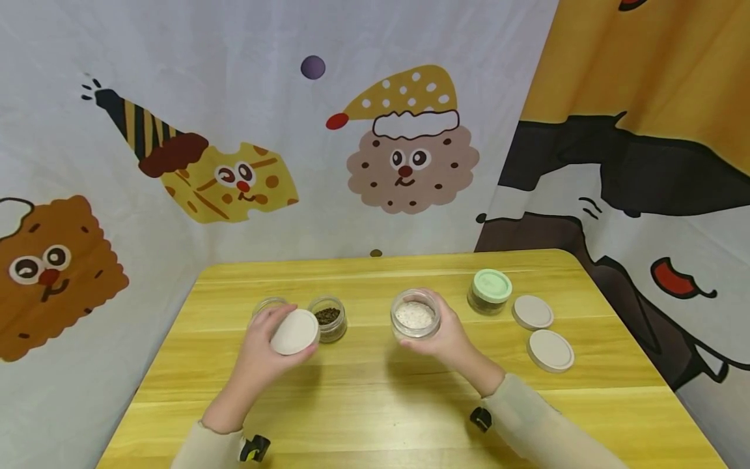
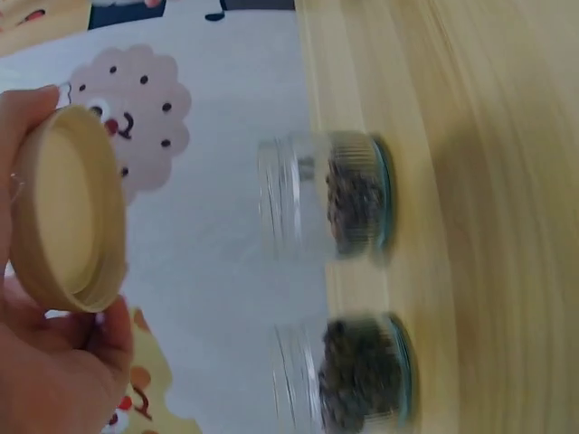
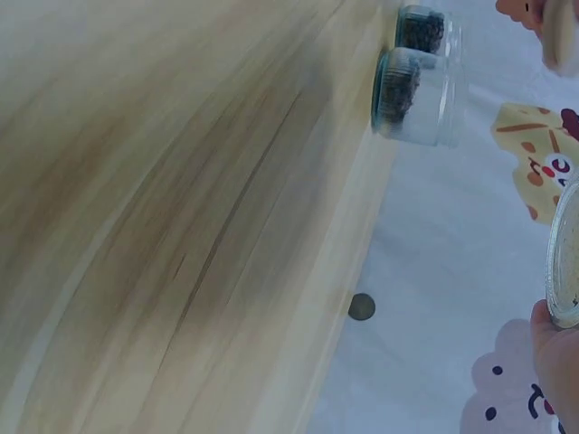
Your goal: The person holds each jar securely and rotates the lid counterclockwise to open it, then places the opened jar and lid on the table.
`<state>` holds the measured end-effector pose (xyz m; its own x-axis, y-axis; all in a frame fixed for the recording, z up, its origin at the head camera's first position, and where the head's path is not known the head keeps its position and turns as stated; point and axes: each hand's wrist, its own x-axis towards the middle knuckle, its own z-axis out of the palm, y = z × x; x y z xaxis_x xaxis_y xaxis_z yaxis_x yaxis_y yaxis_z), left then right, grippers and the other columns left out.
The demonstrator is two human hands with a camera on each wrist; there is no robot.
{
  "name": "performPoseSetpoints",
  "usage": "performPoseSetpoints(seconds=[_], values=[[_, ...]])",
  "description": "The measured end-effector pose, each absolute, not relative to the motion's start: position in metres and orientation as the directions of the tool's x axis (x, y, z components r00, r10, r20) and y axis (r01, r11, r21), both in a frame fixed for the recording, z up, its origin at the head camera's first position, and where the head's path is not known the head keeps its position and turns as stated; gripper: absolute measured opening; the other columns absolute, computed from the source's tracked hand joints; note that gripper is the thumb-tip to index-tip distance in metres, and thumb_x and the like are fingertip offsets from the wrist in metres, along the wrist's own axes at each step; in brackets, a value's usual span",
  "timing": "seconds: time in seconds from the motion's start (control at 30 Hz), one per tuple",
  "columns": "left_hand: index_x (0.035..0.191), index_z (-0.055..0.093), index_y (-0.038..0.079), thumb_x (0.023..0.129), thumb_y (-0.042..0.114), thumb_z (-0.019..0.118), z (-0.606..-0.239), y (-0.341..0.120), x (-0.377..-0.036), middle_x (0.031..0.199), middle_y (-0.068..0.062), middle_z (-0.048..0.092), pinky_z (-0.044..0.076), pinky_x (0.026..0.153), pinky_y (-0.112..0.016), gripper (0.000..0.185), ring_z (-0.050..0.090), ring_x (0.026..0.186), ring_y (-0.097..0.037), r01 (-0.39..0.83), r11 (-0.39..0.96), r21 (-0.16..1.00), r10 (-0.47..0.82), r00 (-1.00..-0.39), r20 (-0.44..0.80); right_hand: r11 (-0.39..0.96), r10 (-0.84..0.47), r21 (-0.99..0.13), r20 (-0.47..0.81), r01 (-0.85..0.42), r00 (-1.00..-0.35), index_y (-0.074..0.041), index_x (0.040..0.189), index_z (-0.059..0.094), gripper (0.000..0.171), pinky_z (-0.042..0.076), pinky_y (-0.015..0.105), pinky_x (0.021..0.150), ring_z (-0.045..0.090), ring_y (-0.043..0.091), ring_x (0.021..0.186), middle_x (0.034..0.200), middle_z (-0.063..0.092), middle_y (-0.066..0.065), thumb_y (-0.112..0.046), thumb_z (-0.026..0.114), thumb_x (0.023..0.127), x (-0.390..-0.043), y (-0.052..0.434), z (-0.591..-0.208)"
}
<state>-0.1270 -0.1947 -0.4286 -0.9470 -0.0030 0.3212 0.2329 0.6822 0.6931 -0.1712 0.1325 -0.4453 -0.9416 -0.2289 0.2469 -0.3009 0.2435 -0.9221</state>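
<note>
At the near centre of a yellow wooden table [image 1: 375,391], a person's left hand [image 1: 263,348] is pinching a beige lid [image 1: 295,331] by its rim, fingers curled round it and its hollow side turned up to the wrist camera. At three o'clock from it, the right hand [image 1: 448,332] is wrapping its fingers round an open jar of white grains [image 1: 415,315], apparently steadying it. Farther back, two open jars of dark contents [image 1: 328,318] are standing uncovered. At two o'clock, a green-lidded jar [image 1: 491,291] and two spare lids [image 1: 541,332] are lying aside.

Cream long sleeves [image 1: 527,417], a small black wrist-mounted camera [image 1: 482,419] at each cuff
</note>
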Motion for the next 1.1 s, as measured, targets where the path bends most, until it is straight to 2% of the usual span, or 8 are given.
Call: performPoseSetpoints(seconds=[0.1, 0.3, 0.53, 0.77, 0.87, 1.1], values=[[0.124, 0.059, 0.012, 0.062, 0.038, 0.087, -0.430, -0.202, -0.121, 0.124, -0.011, 0.056, 0.049, 0.083, -0.059, 0.073, 0.047, 0.112, -0.033, 0.174, 0.731, 0.660, -0.003, -0.966, 0.258, 0.264, -0.212, -0.916, 0.250, -0.302, -0.945, -0.008, 0.134, 0.043, 0.093, 0.036, 0.049, 0.106, 0.050, 0.028, 0.121, 0.128, 0.056, 0.008, -0.014, 0.092, 0.055, -0.173, 0.137, -0.446], [0.125, 0.056, 0.003, 0.062, 0.039, 0.085, -0.430, -0.208, -0.113, 0.126, -0.020, 0.055, 0.047, 0.085, -0.060, 0.078, 0.048, 0.113, -0.039, 0.067, 0.816, 0.574, -0.036, -0.986, 0.165, 0.288, -0.179, -0.918, 0.228, -0.272, -0.957, -0.007, 0.135, 0.042, 0.094, 0.034, 0.050, 0.108, 0.048, 0.031, 0.122, 0.129, 0.054, 0.012, -0.010, 0.091, 0.056, -0.176, 0.144, -0.448], [0.132, 0.049, -0.003, 0.066, 0.033, 0.084, -0.438, -0.211, -0.111, 0.128, -0.027, 0.050, 0.045, 0.091, -0.061, 0.083, 0.046, 0.116, -0.044, -0.025, 0.833, 0.552, -0.058, -0.997, 0.044, 0.296, -0.152, -0.926, 0.197, -0.235, -0.969, -0.005, 0.138, 0.039, 0.097, 0.034, 0.052, 0.108, 0.046, 0.035, 0.124, 0.133, 0.050, 0.015, -0.012, 0.091, 0.056, -0.178, 0.148, -0.448], [0.128, 0.048, -0.008, 0.062, 0.023, 0.083, -0.450, -0.213, -0.109, 0.125, -0.028, 0.041, 0.045, 0.091, -0.060, 0.082, 0.049, 0.110, -0.045, -0.095, 0.809, 0.580, -0.095, -0.995, -0.031, 0.280, -0.131, -0.930, 0.208, -0.238, -0.969, -0.005, 0.137, 0.039, 0.096, 0.034, 0.051, 0.107, 0.046, 0.034, 0.123, 0.133, 0.050, 0.016, -0.009, 0.090, 0.056, -0.181, 0.151, -0.454], [0.128, 0.048, -0.011, 0.061, 0.022, 0.084, -0.453, -0.213, -0.108, 0.120, -0.028, 0.041, 0.045, 0.091, -0.059, 0.083, 0.049, 0.106, -0.043, -0.113, 0.809, 0.577, -0.106, -0.993, -0.046, 0.278, -0.121, -0.931, 0.211, -0.237, -0.970, -0.004, 0.137, 0.040, 0.097, 0.033, 0.051, 0.107, 0.046, 0.034, 0.123, 0.132, 0.050, 0.017, -0.009, 0.091, 0.055, -0.182, 0.152, -0.456], [0.124, 0.052, -0.010, 0.060, 0.024, 0.084, -0.467, -0.219, -0.109, 0.119, -0.030, 0.044, 0.044, 0.087, -0.060, 0.079, 0.040, 0.111, -0.047, -0.118, 0.829, 0.547, -0.124, -0.992, -0.027, 0.292, -0.113, -0.932, 0.189, -0.215, -0.975, -0.004, 0.138, 0.038, 0.098, 0.033, 0.051, 0.108, 0.045, 0.034, 0.124, 0.134, 0.048, 0.017, -0.011, 0.091, 0.056, -0.183, 0.156, -0.458]])
